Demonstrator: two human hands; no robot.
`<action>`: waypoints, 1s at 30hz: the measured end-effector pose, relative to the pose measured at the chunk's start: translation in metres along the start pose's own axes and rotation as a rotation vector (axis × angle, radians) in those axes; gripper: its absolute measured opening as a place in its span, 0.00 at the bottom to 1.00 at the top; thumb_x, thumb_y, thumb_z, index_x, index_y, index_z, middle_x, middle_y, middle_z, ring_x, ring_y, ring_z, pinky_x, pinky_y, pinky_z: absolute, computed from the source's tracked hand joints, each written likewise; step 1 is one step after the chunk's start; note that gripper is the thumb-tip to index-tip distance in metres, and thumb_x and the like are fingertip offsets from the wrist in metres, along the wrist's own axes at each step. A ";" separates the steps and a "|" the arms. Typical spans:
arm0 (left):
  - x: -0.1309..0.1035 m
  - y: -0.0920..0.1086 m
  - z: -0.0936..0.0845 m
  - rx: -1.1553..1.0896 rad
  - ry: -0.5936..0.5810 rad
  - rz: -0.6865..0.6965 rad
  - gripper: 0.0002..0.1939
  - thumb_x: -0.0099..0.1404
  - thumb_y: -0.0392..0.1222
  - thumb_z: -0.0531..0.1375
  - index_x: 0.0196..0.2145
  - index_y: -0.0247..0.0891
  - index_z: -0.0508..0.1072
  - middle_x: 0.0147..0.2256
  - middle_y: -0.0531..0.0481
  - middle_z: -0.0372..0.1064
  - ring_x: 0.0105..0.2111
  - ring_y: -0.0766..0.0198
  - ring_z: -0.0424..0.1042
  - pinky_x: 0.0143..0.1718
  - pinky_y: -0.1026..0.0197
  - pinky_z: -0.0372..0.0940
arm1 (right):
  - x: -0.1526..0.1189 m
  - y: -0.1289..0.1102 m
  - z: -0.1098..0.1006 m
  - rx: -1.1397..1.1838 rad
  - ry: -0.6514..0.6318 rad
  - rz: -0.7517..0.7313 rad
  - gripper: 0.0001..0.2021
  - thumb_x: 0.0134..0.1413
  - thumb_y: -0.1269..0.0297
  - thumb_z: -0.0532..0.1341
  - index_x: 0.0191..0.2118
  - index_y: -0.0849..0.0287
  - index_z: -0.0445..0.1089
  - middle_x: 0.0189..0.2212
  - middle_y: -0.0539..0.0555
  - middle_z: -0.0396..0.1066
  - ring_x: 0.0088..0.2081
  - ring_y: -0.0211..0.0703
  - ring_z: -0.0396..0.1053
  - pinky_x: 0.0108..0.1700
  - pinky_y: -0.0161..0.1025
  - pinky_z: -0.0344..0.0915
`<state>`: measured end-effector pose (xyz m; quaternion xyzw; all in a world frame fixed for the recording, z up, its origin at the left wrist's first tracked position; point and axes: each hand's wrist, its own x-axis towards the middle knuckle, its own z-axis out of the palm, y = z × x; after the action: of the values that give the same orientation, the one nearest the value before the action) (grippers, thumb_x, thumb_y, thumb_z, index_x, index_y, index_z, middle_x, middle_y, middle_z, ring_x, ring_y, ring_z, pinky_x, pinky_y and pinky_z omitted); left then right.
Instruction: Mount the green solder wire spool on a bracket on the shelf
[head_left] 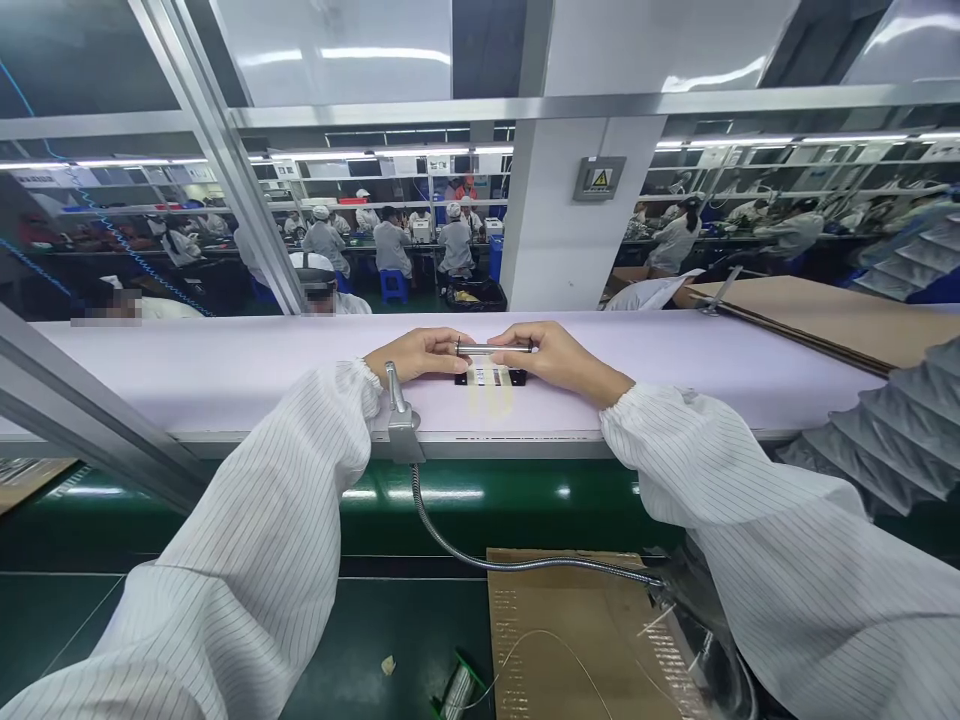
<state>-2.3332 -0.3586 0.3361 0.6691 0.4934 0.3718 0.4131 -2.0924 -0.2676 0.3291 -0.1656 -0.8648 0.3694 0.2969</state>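
Both hands [491, 352], fingers nearly closed, pinch the metal rod [493, 349] between them.

The person wears a white garment with long, roomy sleeves, the left sleeve [255, 520] and the right sleeve [757, 510] both patterned with thin, dark, closely spaced pinstripes. The fabric looks light and soft, puffing into broad folds and creases. At each wrist the cloth gathers into a narrow, ruffled cuff, the left cuff [363, 386] and the right cuff [621, 403] alike. The left hand [420, 355] and right hand [559, 358] are bare.
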 end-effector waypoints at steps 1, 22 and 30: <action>0.001 -0.001 0.000 -0.007 0.002 0.006 0.25 0.52 0.49 0.73 0.47 0.40 0.78 0.33 0.48 0.75 0.37 0.57 0.75 0.42 0.54 0.68 | 0.000 0.000 0.000 -0.004 -0.008 0.010 0.15 0.56 0.52 0.66 0.45 0.53 0.80 0.41 0.55 0.79 0.39 0.48 0.73 0.37 0.42 0.67; 0.000 -0.006 -0.012 -0.046 -0.147 -0.014 0.23 0.58 0.49 0.69 0.49 0.38 0.77 0.43 0.48 0.77 0.48 0.60 0.72 0.59 0.52 0.58 | 0.004 -0.009 0.020 -0.816 0.068 -0.242 0.16 0.69 0.58 0.55 0.52 0.59 0.75 0.45 0.58 0.79 0.44 0.55 0.76 0.42 0.48 0.69; 0.007 -0.011 -0.013 0.118 -0.106 0.068 0.17 0.56 0.52 0.69 0.37 0.36 0.76 0.31 0.54 0.70 0.35 0.64 0.68 0.45 0.56 0.61 | 0.003 -0.009 0.028 -0.868 0.142 -0.198 0.16 0.69 0.60 0.54 0.50 0.61 0.75 0.45 0.58 0.79 0.43 0.55 0.76 0.39 0.46 0.68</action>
<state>-2.3473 -0.3472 0.3320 0.7273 0.4689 0.3199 0.3858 -2.1127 -0.2872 0.3211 -0.2162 -0.9289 -0.0701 0.2924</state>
